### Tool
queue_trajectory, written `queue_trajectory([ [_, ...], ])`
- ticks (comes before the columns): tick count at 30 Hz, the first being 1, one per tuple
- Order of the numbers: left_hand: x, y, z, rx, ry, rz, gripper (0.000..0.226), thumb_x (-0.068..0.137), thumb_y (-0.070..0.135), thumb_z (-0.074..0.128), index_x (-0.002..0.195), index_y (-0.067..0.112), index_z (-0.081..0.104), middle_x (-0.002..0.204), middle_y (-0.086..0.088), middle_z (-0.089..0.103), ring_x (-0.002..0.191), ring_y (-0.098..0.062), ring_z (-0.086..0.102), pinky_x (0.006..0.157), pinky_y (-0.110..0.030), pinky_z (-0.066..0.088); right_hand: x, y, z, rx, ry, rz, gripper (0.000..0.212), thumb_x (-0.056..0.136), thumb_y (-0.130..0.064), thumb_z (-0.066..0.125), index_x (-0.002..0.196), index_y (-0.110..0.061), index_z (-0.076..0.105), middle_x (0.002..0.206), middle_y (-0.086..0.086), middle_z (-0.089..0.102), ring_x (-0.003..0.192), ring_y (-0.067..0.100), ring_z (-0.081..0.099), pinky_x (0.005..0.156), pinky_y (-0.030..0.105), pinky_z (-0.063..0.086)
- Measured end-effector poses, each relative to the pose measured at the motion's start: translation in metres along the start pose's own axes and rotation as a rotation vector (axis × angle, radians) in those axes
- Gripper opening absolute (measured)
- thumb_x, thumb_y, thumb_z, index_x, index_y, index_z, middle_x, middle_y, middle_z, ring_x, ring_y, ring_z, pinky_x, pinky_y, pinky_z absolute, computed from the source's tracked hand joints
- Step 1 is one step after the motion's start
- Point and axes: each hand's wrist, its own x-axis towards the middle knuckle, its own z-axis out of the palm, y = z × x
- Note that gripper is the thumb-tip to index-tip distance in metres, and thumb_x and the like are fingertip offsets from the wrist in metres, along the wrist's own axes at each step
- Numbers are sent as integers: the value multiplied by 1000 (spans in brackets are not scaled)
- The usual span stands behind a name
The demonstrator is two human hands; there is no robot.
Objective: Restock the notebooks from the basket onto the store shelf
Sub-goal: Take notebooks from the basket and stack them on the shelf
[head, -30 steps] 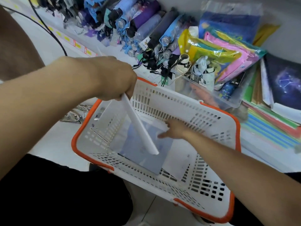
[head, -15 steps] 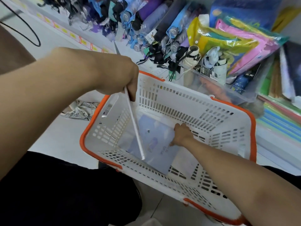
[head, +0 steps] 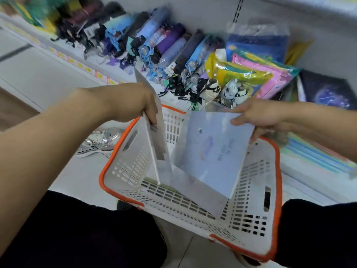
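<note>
Far side: row of folded umbrellas in blue, purple and black sleeves, lying packed side by side. Right of them, glossy yellow and pink plastic packets, overlapping. Far right, dark starry-print cover. Left on pale floor tiles, a silver glittery shoe.

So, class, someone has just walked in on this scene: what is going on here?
A person crouches by a store shelf over a white basket with an orange rim. The left hand grips one white notebook edge-on, upright. The right hand pinches the top edge of a pale blue notebook, tilted, its lower end inside the basket. Folded umbrellas and plastic-wrapped packs fill the shelf behind. Neither notebook is shelved yet.
</note>
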Motion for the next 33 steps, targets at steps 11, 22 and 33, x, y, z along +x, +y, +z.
queue_trajectory([
  [11,-3,18,-39,-170,545,148,39,81,-14,66,106,15,77,115,-5,71,107,-22,66,93,-30,49,-71,11,-44,847,34,-172,48,89,-15,63,135,-3,56,100,11,75,71,15,73,50,27,58],
  [22,35,67,-46,-433,1093,134,47,80,-10,39,117,2,67,127,-12,63,131,-31,49,114,-40,34,-64,36,-56,1031,-217,-233,53,88,-18,54,141,-22,51,133,15,63,115,39,64,89,72,45],
  [33,47,101,-52,-698,1297,150,46,91,0,60,135,-3,48,139,-16,52,134,-24,48,113,-51,34,-65,19,-45,1188,-389,-344,47,98,-11,44,143,-21,51,139,16,57,112,34,65,72,50,60],
])
